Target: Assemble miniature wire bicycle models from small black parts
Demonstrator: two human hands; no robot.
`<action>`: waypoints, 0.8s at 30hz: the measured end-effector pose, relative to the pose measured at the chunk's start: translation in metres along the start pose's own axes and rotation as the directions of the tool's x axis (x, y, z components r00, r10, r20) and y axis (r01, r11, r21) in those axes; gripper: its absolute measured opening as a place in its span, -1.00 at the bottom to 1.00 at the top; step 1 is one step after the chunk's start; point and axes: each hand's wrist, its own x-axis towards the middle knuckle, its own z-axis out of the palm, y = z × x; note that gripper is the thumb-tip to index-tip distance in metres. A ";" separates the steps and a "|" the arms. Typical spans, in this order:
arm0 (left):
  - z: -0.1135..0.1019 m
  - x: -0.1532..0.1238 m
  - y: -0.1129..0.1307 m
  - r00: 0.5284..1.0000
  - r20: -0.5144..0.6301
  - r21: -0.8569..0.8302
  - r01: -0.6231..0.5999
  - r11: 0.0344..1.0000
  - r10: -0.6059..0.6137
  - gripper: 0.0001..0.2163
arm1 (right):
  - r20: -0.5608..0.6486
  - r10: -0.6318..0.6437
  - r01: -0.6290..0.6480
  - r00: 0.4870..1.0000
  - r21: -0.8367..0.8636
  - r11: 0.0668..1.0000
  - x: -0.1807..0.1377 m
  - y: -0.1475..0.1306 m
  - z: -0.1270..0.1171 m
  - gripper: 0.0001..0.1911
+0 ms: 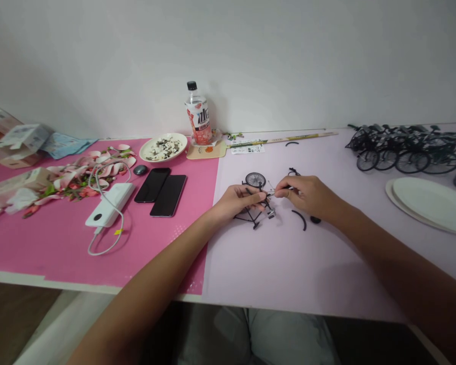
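A small black model bicycle, partly put together, lies on the pale lilac mat at mid table. My left hand is closed on its frame, next to the one wheel that sticks up behind. My right hand pinches a thin silvery tool or rod whose tip meets the frame between both hands. A curved black piece and a small black round piece lie loose just below my right hand.
Several finished black model bicycles crowd the back right, with stacked white plates in front. On the pink mat lie two phones, a white power bank with cable, pink flowers, a bowl of small parts and a bottle.
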 end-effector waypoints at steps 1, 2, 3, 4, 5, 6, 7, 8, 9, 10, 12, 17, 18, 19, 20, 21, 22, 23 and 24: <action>0.000 0.000 0.000 1.000 0.002 0.010 0.000 1.000 0.000 -0.59 | 0.007 0.004 -0.004 1.000 -0.005 1.000 0.000 0.000 0.000 -0.81; 0.000 0.000 0.000 1.000 0.004 0.023 0.002 1.000 -0.002 -0.58 | 0.013 0.004 -0.004 1.000 -0.010 1.000 0.000 0.000 0.000 -0.80; 0.000 0.000 0.000 1.000 0.004 0.034 0.002 0.999 -0.003 -0.57 | 0.019 -0.001 0.001 1.000 -0.014 1.000 0.000 0.000 0.000 -0.79; 0.000 0.000 0.001 1.000 0.003 0.044 0.002 0.999 -0.002 -0.56 | 0.021 -0.010 0.010 1.000 -0.018 1.000 0.000 0.001 0.000 -0.78; 0.000 -0.001 0.001 1.000 0.002 0.053 0.002 0.999 -0.002 -0.56 | 0.020 -0.022 0.022 1.000 -0.023 0.999 0.000 0.001 0.000 -0.77; 0.000 -0.001 0.001 1.000 0.001 0.059 0.001 0.998 -0.001 -0.55 | 0.017 -0.035 0.036 0.999 -0.030 0.999 0.000 0.002 0.000 -0.76; 0.000 -0.001 0.001 1.000 -0.001 0.064 -0.002 0.998 0.002 -0.55 | 0.014 -0.049 0.050 0.999 -0.040 0.998 0.000 0.002 0.001 -0.75; 0.000 -0.001 0.001 1.000 -0.001 0.067 -0.003 0.998 0.003 -0.55 | 0.014 -0.062 0.063 0.998 -0.052 0.997 0.000 0.002 0.001 -0.74; 0.000 -0.001 0.001 1.000 -0.001 0.068 -0.004 0.998 0.004 -0.55 | 0.018 -0.074 0.075 0.997 -0.066 0.995 0.000 0.003 0.001 -0.73; 0.000 -0.001 0.001 1.000 0.000 0.070 -0.004 0.998 0.005 -0.55 | 0.026 -0.082 0.084 0.996 -0.078 0.993 0.000 0.003 0.000 -0.72; 0.001 -0.001 0.001 1.000 -0.001 0.079 -0.002 0.997 0.002 -0.55 | 0.048 -0.085 0.089 0.995 -0.090 0.992 0.001 0.002 0.000 -0.69; 0.002 -0.002 0.003 1.000 -0.009 0.074 0.007 0.997 -0.006 -0.57 | 0.095 -0.050 0.055 0.994 -0.046 0.997 0.002 -0.006 -0.002 -0.70; 0.002 -0.002 0.003 1.000 -0.004 0.064 0.007 0.998 -0.007 -0.57 | 0.107 -0.043 0.047 0.993 -0.034 0.998 0.002 -0.008 -0.003 -0.70; 0.002 -0.002 0.003 1.000 0.001 0.052 0.006 0.999 -0.007 -0.57 | 0.123 -0.036 0.039 0.992 -0.022 0.999 0.001 -0.010 -0.004 -0.71; 0.003 -0.001 0.003 1.000 0.006 0.038 0.004 0.999 -0.004 -0.57 | 0.138 -0.024 0.026 0.990 -0.014 1.000 0.001 -0.012 -0.005 -0.74; 0.003 -0.001 0.003 1.000 0.011 0.022 0.000 1.000 0.000 -0.57 | 0.152 -0.009 0.010 0.988 -0.010 1.000 0.000 -0.014 -0.006 -0.76; 0.003 -0.001 0.002 1.000 0.015 0.007 -0.004 1.000 0.004 -0.57 | 0.162 0.011 -0.009 0.987 -0.010 1.000 -0.001 -0.015 -0.007 -0.78; 0.003 -0.001 0.002 1.000 0.017 -0.006 -0.009 1.000 0.009 -0.57 | 0.169 0.031 -0.030 0.985 -0.010 1.000 -0.002 -0.016 -0.007 -0.79; 0.002 -0.001 0.001 1.000 0.018 -0.014 -0.012 1.000 0.012 -0.58 | 0.172 0.051 -0.051 0.984 -0.010 0.999 -0.002 -0.016 -0.008 -0.81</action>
